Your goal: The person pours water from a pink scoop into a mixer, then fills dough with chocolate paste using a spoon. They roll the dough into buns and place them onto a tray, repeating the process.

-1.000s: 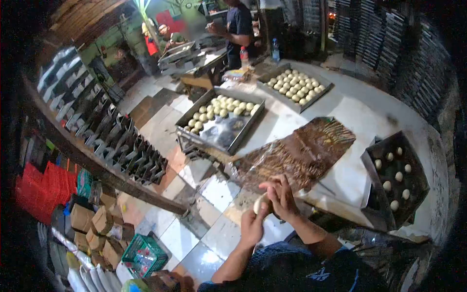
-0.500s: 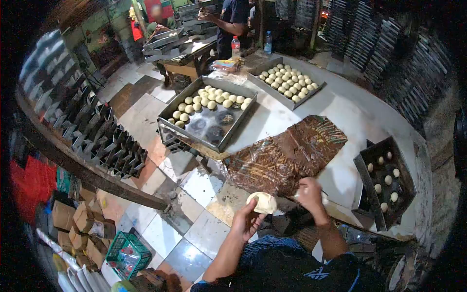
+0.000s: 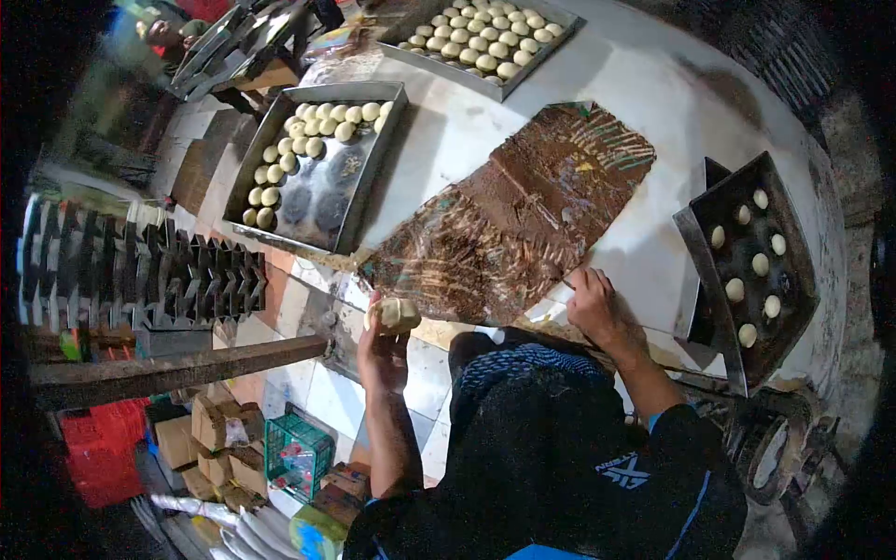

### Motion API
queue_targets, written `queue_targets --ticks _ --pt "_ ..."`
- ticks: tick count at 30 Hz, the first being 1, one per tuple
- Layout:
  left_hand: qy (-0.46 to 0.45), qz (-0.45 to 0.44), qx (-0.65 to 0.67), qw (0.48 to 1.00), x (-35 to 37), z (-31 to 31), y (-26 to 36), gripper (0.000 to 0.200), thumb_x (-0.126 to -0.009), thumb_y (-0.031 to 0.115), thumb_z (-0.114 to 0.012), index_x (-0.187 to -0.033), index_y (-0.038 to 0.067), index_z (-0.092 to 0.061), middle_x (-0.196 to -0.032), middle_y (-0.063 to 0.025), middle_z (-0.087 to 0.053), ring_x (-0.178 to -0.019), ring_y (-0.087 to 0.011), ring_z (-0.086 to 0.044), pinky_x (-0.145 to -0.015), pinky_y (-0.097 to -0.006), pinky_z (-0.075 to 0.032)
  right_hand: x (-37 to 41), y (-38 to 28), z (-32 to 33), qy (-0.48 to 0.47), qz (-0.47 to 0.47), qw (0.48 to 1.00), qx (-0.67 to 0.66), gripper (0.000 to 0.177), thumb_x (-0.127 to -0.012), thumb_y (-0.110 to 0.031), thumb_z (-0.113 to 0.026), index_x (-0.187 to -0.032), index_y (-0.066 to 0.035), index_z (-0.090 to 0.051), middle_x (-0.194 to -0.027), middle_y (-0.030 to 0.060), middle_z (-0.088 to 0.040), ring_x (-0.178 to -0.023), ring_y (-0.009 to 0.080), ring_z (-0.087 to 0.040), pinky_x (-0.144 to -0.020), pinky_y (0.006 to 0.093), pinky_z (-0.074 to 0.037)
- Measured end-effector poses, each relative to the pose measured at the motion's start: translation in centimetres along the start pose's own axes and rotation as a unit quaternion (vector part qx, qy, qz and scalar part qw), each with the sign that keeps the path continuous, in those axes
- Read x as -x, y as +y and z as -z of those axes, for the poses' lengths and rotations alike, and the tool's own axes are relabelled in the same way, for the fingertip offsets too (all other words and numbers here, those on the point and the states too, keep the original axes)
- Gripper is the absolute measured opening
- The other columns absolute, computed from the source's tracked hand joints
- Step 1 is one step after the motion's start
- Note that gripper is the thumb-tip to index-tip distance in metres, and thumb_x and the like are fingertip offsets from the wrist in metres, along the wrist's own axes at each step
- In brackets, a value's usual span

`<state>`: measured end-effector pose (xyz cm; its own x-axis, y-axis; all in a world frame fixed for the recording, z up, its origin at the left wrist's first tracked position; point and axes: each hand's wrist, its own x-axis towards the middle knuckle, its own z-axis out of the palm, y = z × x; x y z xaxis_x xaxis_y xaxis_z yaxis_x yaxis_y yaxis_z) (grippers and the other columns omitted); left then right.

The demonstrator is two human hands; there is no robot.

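My left hand (image 3: pixel 383 353) holds a piece of pale dough (image 3: pixel 396 315) beside the table's near edge, thumb on its side. My right hand (image 3: pixel 594 301) is closed on a thin tool (image 3: pixel 565 283), whose tip is at the lower right edge of a sheet covered in brown paste (image 3: pixel 541 205). The paste has ridges and streaks. Left of the sheet is a metal tray (image 3: pixel 397 121) partly filled with pale dough balls (image 3: pixel 315 147).
A fuller tray of balls (image 3: pixel 485 63) lies at the back, and a dark tray (image 3: pixel 737 308) with several spaced balls at the right. Stacked metal pans (image 3: pixel 140 275), a wooden beam (image 3: pixel 187 369), boxes (image 3: pixel 210 429) and a green crate (image 3: pixel 299 453) are at left. A person (image 3: pixel 163 35) is at the back left.
The view has turned and tipped downward. My left hand with the dough now lies farther left of the right hand. My right hand's tool is now at the paste's edge.
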<state>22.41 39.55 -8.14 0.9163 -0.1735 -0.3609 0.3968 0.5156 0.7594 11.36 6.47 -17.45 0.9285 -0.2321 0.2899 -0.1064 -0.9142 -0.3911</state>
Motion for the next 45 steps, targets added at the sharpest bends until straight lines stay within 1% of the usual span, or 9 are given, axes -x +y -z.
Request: queue_targets --ticks 8,12,15,22,26,28,31,39,45 --pt "-0.014 0.023 0.008 1.0 -2.0 -2.5 -1.3 0.056 -0.091 0.026 -0.052 -0.139 0.0 -0.036 -0.123 -0.0128 -0.054 -0.112 -0.024 -0.055 -0.098 -0.0368 -0.043 -2.5 1.2 3.2 -0.114 0.028 0.993 0.013 0.044 -0.075 -0.002 -0.051 -0.119 0.002 -0.052 -0.086 0.0194 -0.056 -0.067 0.0359 -0.061 -0.06 0.0444 -0.052" --pt "-0.047 0.035 0.0 0.998 -2.6 -4.6 -1.6 0.055 -0.091 0.026 -0.051 -0.137 -0.001 -0.038 -0.121 -0.0143 -0.055 -0.112 -0.0245 -0.055 -0.098 -0.0367 -0.043 -4.2 0.7 2.9 -0.033 0.033 0.999 -0.012 0.029 -0.078 0.0 -0.047 -0.105 -0.002 -0.055 -0.078 0.0191 -0.055 -0.066 0.0403 -0.058 -0.059 0.0468 -0.05" --pt "-0.047 0.042 -0.005 0.998 -2.7 -5.2 -2.2 0.056 -0.088 0.027 -0.052 -0.136 0.0 -0.04 -0.122 -0.0136 -0.056 -0.112 -0.0246 -0.055 -0.099 -0.0372 -0.042 -4.8 -0.6 4.1 -0.229 -0.013 0.973 0.011 0.027 -0.08 -0.004 -0.048 -0.106 -0.001 -0.056 -0.082 0.0202 -0.059 -0.074 0.038 -0.061 -0.065 0.0443 -0.051" --pt "-0.013 0.079 -0.023 0.996 -1.9 -4.7 -3.9 0.049 -0.089 0.018 -0.053 -0.133 -0.002 -0.044 -0.119 -0.0118 -0.058 -0.108 -0.0229 -0.056 -0.096 -0.0364 -0.042 -6.5 0.8 1.8 -0.249 -0.034 0.968 -0.006 0.047 -0.08 -0.008 -0.046 -0.127 -0.004 -0.046 -0.104 0.0229 -0.059 -0.083 0.0412 -0.062 -0.071 0.0499 -0.05" --pt "0.008 0.073 -0.02 0.997 -1.8 -4.5 -5.1 0.039 -0.091 0.02 -0.055 -0.123 -0.001 -0.052 -0.112 -0.0111 -0.061 -0.104 -0.022 -0.059 -0.093 -0.0366 -0.045 -7.1 1.2 3.3 -0.332 -0.027 0.937 -0.107 0.023 -0.088 -0.013 -0.048 -0.102 -0.002 -0.062 -0.071 0.0206 -0.058 -0.066 0.0371 -0.059 -0.061 0.0462 -0.045" --pt "0.051 0.082 0.003 0.995 -2.0 -5.0 -6.2 0.031 -0.091 0.023 -0.056 -0.113 0.0 -0.056 -0.107 -0.0111 -0.063 -0.101 -0.0214 -0.06 -0.088 -0.0352 -0.048 -6.8 1.2 3.8 -0.323 0.0 0.929 -0.181 0.021 -0.088 -0.012 -0.05 -0.094 -0.001 -0.066 -0.068 0.0206 -0.058 -0.065 0.034 -0.061 -0.061 0.0426 -0.047" --pt "0.019 0.167 -0.03 0.985 -2.6 -6.9 -7.6 0.029 -0.093 0.025 -0.054 -0.109 0.002 -0.057 -0.102 -0.0089 -0.062 -0.095 -0.0202 -0.06 -0.081 -0.0314 -0.051 -5.7 -1.5 3.8 -0.066 0.049 0.929 -0.36 0.02 -0.082 -0.007 -0.056 -0.097 0.002 -0.065 -0.068 0.0162 -0.06 -0.063 0.0278 -0.062 -0.06 0.0393 -0.049" --pt "-0.002 0.227 0.028 0.973 -3.5 -9.1 -8.2 0.032 -0.093 0.029 -0.052 -0.113 0.004 -0.057 -0.103 -0.0069 -0.06 -0.092 -0.0199 -0.058 -0.083 -0.0337 -0.049 -2.5 -1.7 1.7 0.003 0.153 0.98 -0.126 0.047 -0.072 -0.002 -0.059 -0.118 0.004 -0.057 -0.079 0.0127 -0.054 -0.072 0.029 -0.056 -0.064 0.0389 -0.05" --pt "-0.022 0.156 0.078 0.984 -2.2 -9.4 -5.6 0.037 -0.094 0.028 -0.048 -0.124 0.006 -0.051 -0.114 -0.0096 -0.059 -0.101 -0.0236 -0.058 -0.085 -0.0341 -0.052 -2.5 -2.1 1.8 -0.012 0.079 0.991 -0.108 0.029 -0.081 -0.008 -0.062 -0.106 0.006 -0.063 -0.094 0.0172 -0.058 -0.082 0.0318 -0.062 -0.07 0.0386 -0.052"
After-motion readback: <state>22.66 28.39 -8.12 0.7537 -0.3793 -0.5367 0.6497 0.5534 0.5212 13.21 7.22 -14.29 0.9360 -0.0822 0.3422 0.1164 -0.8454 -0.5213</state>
